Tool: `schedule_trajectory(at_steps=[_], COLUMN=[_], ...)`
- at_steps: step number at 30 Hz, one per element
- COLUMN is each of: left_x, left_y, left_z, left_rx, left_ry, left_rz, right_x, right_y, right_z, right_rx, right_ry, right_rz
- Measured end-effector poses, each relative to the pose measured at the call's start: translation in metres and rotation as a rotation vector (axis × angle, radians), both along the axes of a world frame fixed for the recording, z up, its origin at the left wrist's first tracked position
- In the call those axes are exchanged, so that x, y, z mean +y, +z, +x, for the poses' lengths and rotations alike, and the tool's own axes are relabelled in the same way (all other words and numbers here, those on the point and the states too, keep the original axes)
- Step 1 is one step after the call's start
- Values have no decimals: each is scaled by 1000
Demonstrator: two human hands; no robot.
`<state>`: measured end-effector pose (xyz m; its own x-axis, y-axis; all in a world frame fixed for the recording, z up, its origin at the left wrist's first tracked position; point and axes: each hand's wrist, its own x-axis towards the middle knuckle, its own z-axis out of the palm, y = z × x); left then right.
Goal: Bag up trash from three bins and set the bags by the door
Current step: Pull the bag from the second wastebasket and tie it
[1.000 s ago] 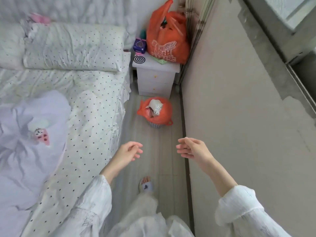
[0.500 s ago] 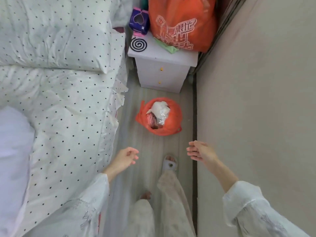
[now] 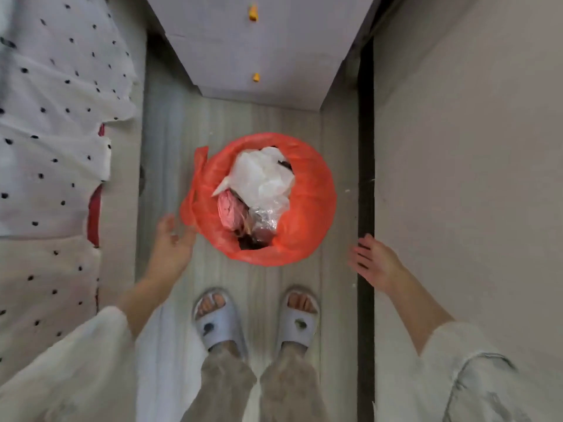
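Narrow strip of pale wood floor [image 3: 170, 153] between a bed with a spotted cover [image 3: 54, 123] on one side and a plain wall [image 3: 463, 141] on the other, closed off at the far end by a white drawer cabinet [image 3: 259, 50]. The bin, wrapped in an orange bag [image 3: 307, 214], stands on the floor just ahead of the person's slippered feet [image 3: 256, 321]. It is full to the mouth: a crumpled white plastic sheet [image 3: 262, 175] and a pink wrapper [image 3: 228, 208] sit on top. The left hand [image 3: 172, 245] is released, fingers loosely extended, close beside the bag's loose orange flap at the left rim; contact cannot be confirmed through the blur. The right hand [image 3: 374, 260] is released, fingers spread, well apart from the bag near the dark baseboard. Nothing is grasped. Risks, as judged: lifting by one flap only could tip the load and spill the top items; thin plastic may tear under the weight; the bin could rise with the bag if the lining clings.
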<state>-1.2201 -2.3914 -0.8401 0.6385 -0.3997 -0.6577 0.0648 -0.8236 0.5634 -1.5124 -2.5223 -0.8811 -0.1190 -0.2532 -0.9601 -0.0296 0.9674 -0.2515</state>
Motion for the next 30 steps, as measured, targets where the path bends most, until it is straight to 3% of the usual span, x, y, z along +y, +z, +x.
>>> schedule_trajectory(at_steps=[6,12,18,22,30], left_x=[-23,-30,-21,-11,-6], left_y=[-89,-111,-104,-92,-60], left_z=[12,-3,2,8,6], left_rx=[81,-242,-277,-212,-95], left_ry=[259,235,155,147,240], left_rz=[-99,-118,-112,-121,-209], right_x=[-9,-17,-27,-26,-27], right_y=[-114,-158,-141,-125,-68], right_z=[0,9,20,11,-5], right_rx=[-82,-175,-195,-151,-229], right_ry=[-246,-186,66,100,-168], right_rz=[36,67,104,69,-130])
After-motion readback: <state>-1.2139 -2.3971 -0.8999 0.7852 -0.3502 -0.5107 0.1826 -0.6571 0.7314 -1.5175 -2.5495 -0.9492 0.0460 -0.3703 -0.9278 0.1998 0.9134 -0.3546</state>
